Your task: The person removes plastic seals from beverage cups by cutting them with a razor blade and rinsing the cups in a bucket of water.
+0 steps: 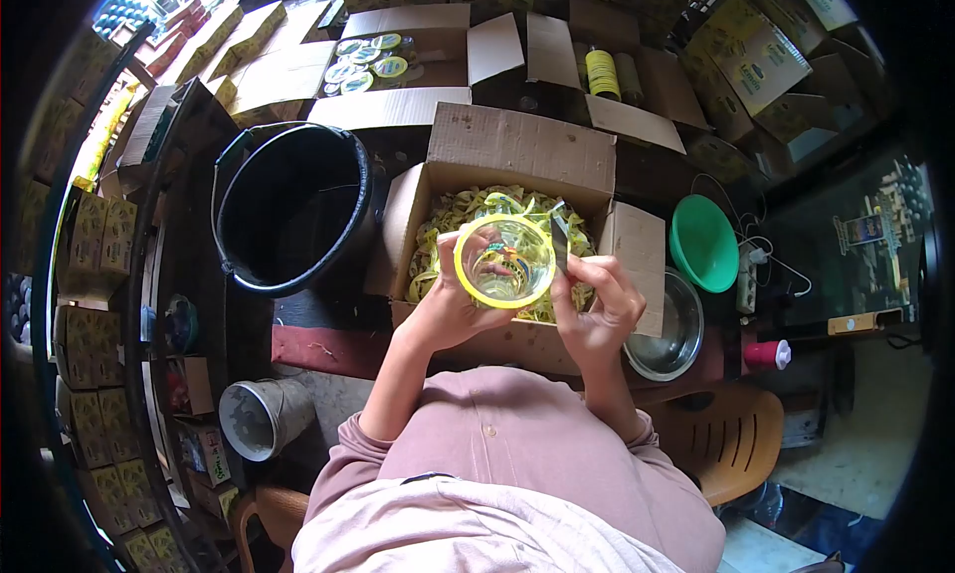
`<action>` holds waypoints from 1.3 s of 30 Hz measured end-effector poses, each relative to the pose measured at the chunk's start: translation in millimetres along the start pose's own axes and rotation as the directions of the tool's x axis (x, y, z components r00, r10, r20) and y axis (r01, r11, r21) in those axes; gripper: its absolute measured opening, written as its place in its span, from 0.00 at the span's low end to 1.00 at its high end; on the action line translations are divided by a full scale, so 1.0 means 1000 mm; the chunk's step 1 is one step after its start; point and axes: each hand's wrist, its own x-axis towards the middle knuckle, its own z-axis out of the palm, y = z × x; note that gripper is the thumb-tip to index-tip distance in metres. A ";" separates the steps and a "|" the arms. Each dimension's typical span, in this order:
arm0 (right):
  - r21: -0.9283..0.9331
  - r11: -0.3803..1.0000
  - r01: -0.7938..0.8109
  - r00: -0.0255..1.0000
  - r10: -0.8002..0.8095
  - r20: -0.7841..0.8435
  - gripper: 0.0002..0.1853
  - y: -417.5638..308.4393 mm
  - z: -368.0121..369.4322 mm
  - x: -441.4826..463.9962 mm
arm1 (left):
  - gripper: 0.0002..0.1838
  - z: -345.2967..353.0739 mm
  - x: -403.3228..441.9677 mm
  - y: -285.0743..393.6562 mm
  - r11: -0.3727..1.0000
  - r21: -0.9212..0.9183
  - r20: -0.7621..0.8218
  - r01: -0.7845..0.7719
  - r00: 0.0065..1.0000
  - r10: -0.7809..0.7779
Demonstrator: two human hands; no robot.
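My left hand point(448, 296) is closed around a clear cup point(505, 265) with a bright yellow rim and a coloured print inside its wall. The cup's round mouth faces up toward me. In my right hand point(600, 302), thumb and fingers pinch a dark flat knife blade point(559, 237), upright beside the cup's right rim. Whether the blade touches the rim I cannot tell. Beneath both hands is an open cardboard box point(522, 140) filled with curled yellow strips point(453, 215).
A black bucket point(373, 190) stands left of the box. A green bowl point(704, 243) and a metal bowl point(686, 319) sit to the right, near a power strip point(746, 290). Behind, one carton point(398, 107) holds yellow-rimmed cups; another holds a yellow cup stack point(602, 74).
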 end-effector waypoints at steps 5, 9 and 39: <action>-0.115 0.992 0.057 0.997 -0.063 -0.043 0.12 -0.004 0.006 -0.004 | 0.45 0.003 0.001 -0.005 0.998 0.046 -0.075 -0.037 0.996 0.041; -0.137 0.987 0.085 0.993 -0.094 -0.065 0.12 -0.007 0.009 -0.005 | 0.45 0.013 0.005 0.000 0.998 0.029 -0.117 -0.063 0.991 0.066; -0.002 1.000 0.019 0.996 -0.019 -0.084 0.09 -0.011 0.003 -0.008 | 0.43 0.014 -0.001 0.000 0.998 0.023 -0.099 -0.058 0.993 0.060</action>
